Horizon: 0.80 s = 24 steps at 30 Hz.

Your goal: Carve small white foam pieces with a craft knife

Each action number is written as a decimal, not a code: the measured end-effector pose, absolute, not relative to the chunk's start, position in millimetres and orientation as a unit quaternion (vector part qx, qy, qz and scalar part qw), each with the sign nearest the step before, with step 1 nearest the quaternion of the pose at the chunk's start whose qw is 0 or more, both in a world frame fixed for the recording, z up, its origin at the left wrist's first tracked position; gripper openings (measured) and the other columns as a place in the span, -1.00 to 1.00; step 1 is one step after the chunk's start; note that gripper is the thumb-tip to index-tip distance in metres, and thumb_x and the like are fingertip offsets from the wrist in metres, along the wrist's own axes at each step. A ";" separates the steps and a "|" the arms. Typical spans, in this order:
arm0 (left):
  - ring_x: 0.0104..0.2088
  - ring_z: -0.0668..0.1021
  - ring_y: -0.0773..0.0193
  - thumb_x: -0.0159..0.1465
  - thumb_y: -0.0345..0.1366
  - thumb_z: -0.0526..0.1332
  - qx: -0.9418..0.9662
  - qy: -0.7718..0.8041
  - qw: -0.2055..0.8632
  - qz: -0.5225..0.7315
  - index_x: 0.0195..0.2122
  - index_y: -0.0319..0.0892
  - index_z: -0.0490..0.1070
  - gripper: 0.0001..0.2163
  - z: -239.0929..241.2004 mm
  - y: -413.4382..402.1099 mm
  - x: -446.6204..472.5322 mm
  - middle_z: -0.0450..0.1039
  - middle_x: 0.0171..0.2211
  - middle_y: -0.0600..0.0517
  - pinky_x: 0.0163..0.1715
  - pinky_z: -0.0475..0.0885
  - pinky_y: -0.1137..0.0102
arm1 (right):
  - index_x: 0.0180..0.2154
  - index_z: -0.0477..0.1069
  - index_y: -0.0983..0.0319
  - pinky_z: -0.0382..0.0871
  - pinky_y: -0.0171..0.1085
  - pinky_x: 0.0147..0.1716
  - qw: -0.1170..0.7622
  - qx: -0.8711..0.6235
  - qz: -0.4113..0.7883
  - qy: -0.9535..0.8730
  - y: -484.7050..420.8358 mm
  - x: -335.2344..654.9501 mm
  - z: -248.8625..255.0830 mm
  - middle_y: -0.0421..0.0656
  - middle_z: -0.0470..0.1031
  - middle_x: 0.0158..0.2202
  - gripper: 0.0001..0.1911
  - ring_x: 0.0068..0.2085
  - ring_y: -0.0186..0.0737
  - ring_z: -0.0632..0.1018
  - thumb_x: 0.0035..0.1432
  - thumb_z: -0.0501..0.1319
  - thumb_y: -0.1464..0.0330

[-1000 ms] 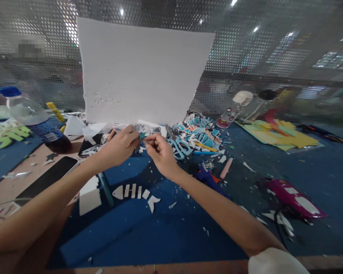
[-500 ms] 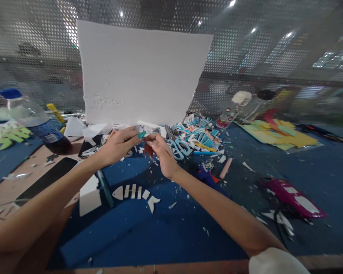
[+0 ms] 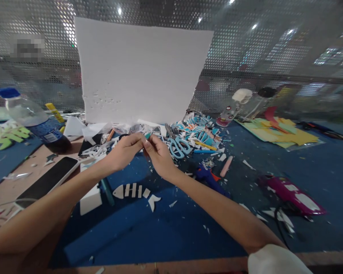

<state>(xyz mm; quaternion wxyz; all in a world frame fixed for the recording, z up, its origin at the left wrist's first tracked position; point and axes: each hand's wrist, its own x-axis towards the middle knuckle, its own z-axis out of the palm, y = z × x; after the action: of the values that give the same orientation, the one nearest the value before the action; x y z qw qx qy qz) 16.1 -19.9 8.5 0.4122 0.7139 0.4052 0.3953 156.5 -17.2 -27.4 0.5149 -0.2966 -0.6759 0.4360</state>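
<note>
Over the middle of the mat, my left hand (image 3: 127, 150) and my right hand (image 3: 161, 155) meet at the fingertips. A small teal piece (image 3: 147, 135) shows between their pinched fingers; most of it is hidden. Below them lie white fish-skeleton cutouts (image 3: 134, 191): a head, rib strips and a tail in a row. Light-blue scissors (image 3: 178, 146) rest just right of my right hand. Under my left forearm are a teal pen (image 3: 107, 192) and a white foam block (image 3: 90, 201).
A large white foam board (image 3: 145, 72) stands at the back. Blue and white scraps (image 3: 201, 131) heap before it. On the left are a cola bottle (image 3: 42, 121) and a phone (image 3: 48, 180). A blue glue gun (image 3: 211, 179) and a magenta device (image 3: 294, 196) lie to the right.
My fingertips have come together around the teal piece, which stuck out of my left fingers before. My right fingers, earlier hanging lower and blurred, are now curled in. The cutouts stay put.
</note>
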 end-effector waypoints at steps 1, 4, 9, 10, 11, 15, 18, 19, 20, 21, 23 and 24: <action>-0.44 0.40 0.31 0.21 -0.14 0.14 0.708 0.408 0.416 0.399 -0.56 -0.19 0.30 -0.72 8.4 -20.0 16.3 0.33 -0.54 0.06 -0.40 0.31 0.40 | -0.50 0.13 0.17 0.12 -0.32 -0.52 0.516 -0.303 0.413 -0.687 -17.7 157.5 -27.1 -0.33 0.17 -0.62 -0.63 -0.58 -0.37 0.25 0.24 0.03 0.09; -0.52 0.32 0.36 0.21 -0.16 0.13 0.680 0.411 0.452 0.407 -0.59 -0.19 0.25 -0.71 6.8 -18.7 16.3 0.26 -0.58 0.09 -0.51 0.23 0.44 | -0.51 0.16 0.18 0.15 -0.32 -0.50 0.523 -0.311 0.369 -0.702 -19.6 160.1 -24.9 -0.31 0.20 -0.62 -0.64 -0.57 -0.38 0.28 0.28 0.00 0.16; -0.58 0.24 0.42 0.22 -0.18 0.15 0.607 0.404 0.537 0.423 -0.57 -0.20 0.27 -0.72 9.1 -20.3 15.3 0.15 -0.59 0.11 -0.57 0.20 0.48 | -0.53 0.19 0.19 0.18 -0.31 -0.50 0.539 -0.304 0.365 -0.696 -20.9 163.3 -22.0 -0.28 0.25 -0.60 -0.65 -0.57 -0.38 0.31 0.29 0.00 0.21; -0.57 0.25 0.42 0.22 -0.18 0.16 0.592 0.404 0.553 0.425 -0.57 -0.20 0.27 -0.73 10.4 -21.3 15.1 0.15 -0.59 0.10 -0.56 0.22 0.49 | -0.53 0.19 0.18 0.18 -0.32 -0.52 0.541 -0.303 0.372 -0.691 -20.6 163.7 -21.8 -0.28 0.26 -0.60 -0.65 -0.58 -0.38 0.31 0.29 0.01 0.21; -0.56 0.27 0.42 0.21 -0.19 0.17 0.577 0.402 0.567 0.429 -0.58 -0.20 0.27 -0.73 11.5 -22.2 14.8 0.16 -0.58 0.09 -0.55 0.25 0.49 | -0.53 0.20 0.18 0.17 -0.32 -0.54 0.542 -0.301 0.383 -0.685 -20.2 164.1 -21.6 -0.29 0.26 -0.60 -0.65 -0.60 -0.39 0.30 0.29 0.01 0.21; -0.55 0.31 0.43 0.22 -0.25 0.17 0.535 0.402 0.591 0.450 -0.59 -0.20 0.25 -0.74 13.2 -23.5 13.2 0.16 -0.57 0.08 -0.52 0.32 0.50 | -0.53 0.22 0.19 0.13 -0.34 -0.60 0.549 -0.296 0.429 -0.653 -17.4 164.5 -21.6 -0.30 0.28 -0.63 -0.63 -0.63 -0.42 0.27 0.25 0.05 0.15; -0.55 0.30 0.44 0.23 -0.25 0.15 0.520 0.400 0.592 0.468 -0.59 -0.20 0.24 -0.74 13.3 -22.3 11.8 0.18 -0.56 0.07 -0.53 0.34 0.50 | -0.55 0.24 0.20 0.11 -0.35 -0.63 0.553 -0.297 0.455 -0.632 -15.2 164.6 -22.8 -0.30 0.27 -0.65 -0.60 -0.64 -0.43 0.25 0.22 0.08 0.10; -0.55 0.30 0.44 0.22 -0.26 0.15 0.515 0.399 0.593 0.473 -0.59 -0.20 0.24 -0.74 13.7 -21.9 11.5 0.18 -0.55 0.07 -0.52 0.35 0.49 | -0.55 0.25 0.20 0.11 -0.36 -0.63 0.552 -0.297 0.463 -0.627 -14.5 164.6 -23.2 -0.30 0.27 -0.66 -0.60 -0.65 -0.44 0.25 0.22 0.08 0.10; -0.55 0.30 0.44 0.21 -0.27 0.15 0.507 0.399 0.595 0.480 -0.59 -0.20 0.24 -0.75 14.3 -21.5 11.3 0.18 -0.56 0.07 -0.52 0.36 0.49 | -0.55 0.26 0.21 0.10 -0.36 -0.64 0.551 -0.296 0.472 -0.621 -13.8 164.6 -23.7 -0.30 0.26 -0.67 -0.59 -0.66 -0.44 0.24 0.22 0.08 0.09; -0.55 0.30 0.44 0.20 -0.28 0.16 0.495 0.399 0.599 0.486 -0.59 -0.20 0.23 -0.76 15.0 -21.1 11.3 0.18 -0.56 0.07 -0.52 0.36 0.49 | -0.55 0.27 0.21 0.09 -0.36 -0.66 0.551 -0.296 0.482 -0.614 -13.2 164.6 -24.1 -0.31 0.26 -0.67 -0.59 -0.67 -0.45 0.24 0.21 0.09 0.09; -0.54 0.30 0.44 0.18 -0.31 0.18 0.466 0.397 0.611 0.502 -0.59 -0.20 0.23 -0.77 16.2 -19.9 11.2 0.17 -0.56 0.08 -0.52 0.36 0.50 | -0.56 0.27 0.22 0.07 -0.37 -0.67 0.550 -0.291 0.503 -0.599 -11.9 164.3 -24.8 -0.31 0.25 -0.69 -0.59 -0.68 -0.46 0.23 0.20 0.10 0.08; -0.55 0.29 0.45 0.18 -0.32 0.18 0.452 0.393 0.617 0.510 -0.60 -0.20 0.22 -0.77 16.5 -19.1 11.0 0.15 -0.56 0.08 -0.53 0.36 0.50 | -0.56 0.26 0.22 0.07 -0.38 -0.68 0.551 -0.286 0.514 -0.592 -11.3 164.0 -25.1 -0.31 0.25 -0.69 -0.58 -0.69 -0.46 0.22 0.20 0.11 0.08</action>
<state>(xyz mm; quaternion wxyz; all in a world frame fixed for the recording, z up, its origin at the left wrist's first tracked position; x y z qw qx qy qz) 11.0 -19.1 16.5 0.6171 0.4523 0.3931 0.5100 164.0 -11.3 -25.1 0.5506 -0.2864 -0.5918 0.5143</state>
